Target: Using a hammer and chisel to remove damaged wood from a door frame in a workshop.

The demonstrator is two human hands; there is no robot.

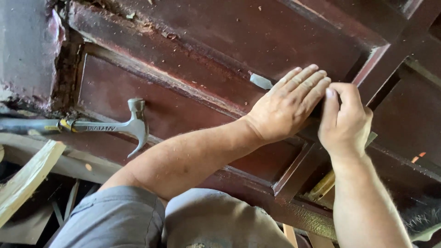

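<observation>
From the head camera, the left hand (287, 106) lies flat on the dark red door (193, 50), fingers pressed together. The right hand (344, 121), just beside it, is curled, its fingertips pinching at the panel edge; what they hold is hidden. A small grey piece (261, 81) sticks out just above the left fingers. The hands may slip and catch on splinters, because the paint is flaking. A hammer (131, 124) lies well left of them, and loose wood (25, 179) below it.

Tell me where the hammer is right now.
In the head view the hammer lies at the left on the dark red door panel, claw head pointing right, well left of the left hand and untouched by either hand.
</observation>
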